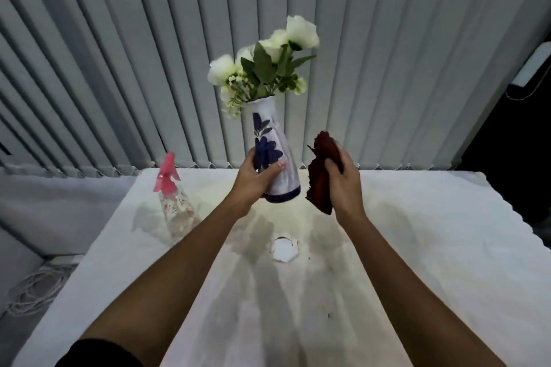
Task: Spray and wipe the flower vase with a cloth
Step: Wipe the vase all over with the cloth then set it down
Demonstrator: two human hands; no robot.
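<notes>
Both bare forearms reach up from the bottom edge of the frame and converge toward its centre, the left one entering from the lower left with a dark sleeve edge showing at the bottom, the right one from the lower right. The left hand [256, 177] sits just left of centre, fingers curled and thumb laid across in front, closed around the lower body of the vase [275, 158] and holding it raised. The right hand [343, 179] sits just right of centre, palm turned inward, fingers clenched on the cloth [323, 170], a little apart from the left hand.
</notes>
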